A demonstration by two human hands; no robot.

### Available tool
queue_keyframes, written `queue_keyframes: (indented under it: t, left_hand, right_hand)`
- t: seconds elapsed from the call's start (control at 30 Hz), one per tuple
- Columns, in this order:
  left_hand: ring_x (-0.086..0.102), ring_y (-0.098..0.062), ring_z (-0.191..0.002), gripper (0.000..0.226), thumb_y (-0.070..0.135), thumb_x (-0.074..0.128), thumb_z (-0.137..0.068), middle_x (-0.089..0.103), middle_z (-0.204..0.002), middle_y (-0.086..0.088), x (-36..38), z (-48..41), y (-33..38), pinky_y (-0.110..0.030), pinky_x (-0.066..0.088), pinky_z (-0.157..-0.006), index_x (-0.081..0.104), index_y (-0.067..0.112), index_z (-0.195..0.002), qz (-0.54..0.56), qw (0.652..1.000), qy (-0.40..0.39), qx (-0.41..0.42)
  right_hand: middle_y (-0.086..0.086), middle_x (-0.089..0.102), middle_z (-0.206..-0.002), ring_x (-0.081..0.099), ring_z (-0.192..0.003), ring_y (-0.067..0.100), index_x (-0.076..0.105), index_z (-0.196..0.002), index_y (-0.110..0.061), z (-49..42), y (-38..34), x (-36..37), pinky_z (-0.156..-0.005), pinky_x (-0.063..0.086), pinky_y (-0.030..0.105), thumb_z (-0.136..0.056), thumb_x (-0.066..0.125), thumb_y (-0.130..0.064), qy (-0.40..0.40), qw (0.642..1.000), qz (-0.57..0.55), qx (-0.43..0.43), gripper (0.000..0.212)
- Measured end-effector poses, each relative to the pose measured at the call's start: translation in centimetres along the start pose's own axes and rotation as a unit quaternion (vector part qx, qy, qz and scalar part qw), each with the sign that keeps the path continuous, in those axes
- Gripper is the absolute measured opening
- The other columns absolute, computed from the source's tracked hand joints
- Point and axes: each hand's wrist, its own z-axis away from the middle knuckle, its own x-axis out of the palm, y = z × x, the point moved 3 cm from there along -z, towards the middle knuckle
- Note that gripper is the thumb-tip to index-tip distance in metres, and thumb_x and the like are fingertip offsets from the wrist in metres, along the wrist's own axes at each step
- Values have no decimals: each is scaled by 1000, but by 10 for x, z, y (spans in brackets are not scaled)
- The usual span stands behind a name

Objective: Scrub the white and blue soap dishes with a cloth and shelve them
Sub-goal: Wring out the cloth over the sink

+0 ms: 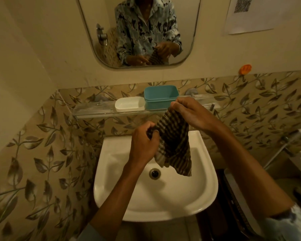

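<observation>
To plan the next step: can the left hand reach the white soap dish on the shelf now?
Probably yes: nothing stands between the left hand and the white soap dish, though it grips the cloth.

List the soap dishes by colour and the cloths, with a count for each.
white oval plastic soap dish: 1
blue rectangular plastic soap dish: 1
brown striped cloth: 1
Total: 3

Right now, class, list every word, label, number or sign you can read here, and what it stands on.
No text can be read.
Paper on the wall: a dark printed patch, too blurred to read.
White dish and blue dish: no label shows.
</observation>
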Motion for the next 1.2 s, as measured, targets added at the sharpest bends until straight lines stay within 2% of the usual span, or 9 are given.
queue_keyframes:
  t: [0.07,0.17,0.3,0.47,0.57,0.7,0.83,0.97,1.2]
  left_hand:
    - [61,-5,-82,11,17,51,-92,65,-86,6,-3,-5,-1,-26,52,-71,61,22,-92,4,1000,-14,7]
    - [62,-13,-87,13,20,53,-92,67,-92,1,-9,-17,-1,-34,53,-77,64,16,-98,-28,998,-29,39]
    - [59,-2,-76,12,30,56,-91,65,-80,10,-23,-35,4,-26,49,-67,65,24,-86,-65,995,-42,69]
    - [59,3,-73,16,37,55,-90,65,-79,10,-7,-32,7,-7,44,-59,64,30,-78,2,995,-88,40]
    - [61,-12,-77,20,29,55,-93,67,-83,-6,31,-10,-7,-22,46,-69,65,14,-83,-36,974,-222,9]
    - [54,2,-66,21,27,52,-96,63,-75,1,59,5,-2,-10,39,-61,63,16,-81,31,972,-229,39]
    - [53,-7,-69,27,27,43,-99,56,-73,3,103,26,18,-25,42,-67,57,11,-83,26,955,-292,55]
    - [55,-20,-68,28,32,42,-99,59,-77,-11,149,43,32,-32,42,-63,56,13,-84,47,945,-322,39]
    - [60,7,-74,6,32,62,-88,62,-77,15,272,90,32,-7,44,-63,58,35,-84,56,916,-395,-40]
  right_hand:
    - [7,66,-91,62,-86,17,62,-100,-6,2,8,-5,-75,50,36,-92,59,-25,-38,999,-5,34,21]
    - [-9,61,-83,60,-79,7,55,-84,-31,8,16,-14,-66,46,25,-87,67,-17,-41,998,36,42,18]
    - [5,59,-86,59,-82,24,53,-72,-24,19,23,-31,-70,52,39,-80,75,-21,29,989,140,45,24]
    - [-1,63,-80,61,-76,17,60,-75,-18,45,43,-44,-62,50,28,-79,75,-19,50,988,133,62,16]
    - [-1,59,-81,58,-77,19,59,-80,-14,69,73,-38,-61,44,30,-78,76,-17,7,965,240,105,17]
    - [-3,62,-75,61,-74,13,61,-75,-14,109,106,-49,-61,51,28,-76,75,-7,107,977,140,122,16]
    - [-1,59,-71,61,-72,19,58,-74,-8,138,131,-70,-64,50,35,-75,74,-1,143,972,122,139,17]
    - [-11,57,-67,55,-63,-7,57,-69,-15,166,158,-94,-54,39,9,-75,72,2,179,965,128,145,23]
    - [7,62,-72,60,-70,22,59,-71,-7,222,263,-144,-63,48,36,-74,72,4,164,957,102,215,18]
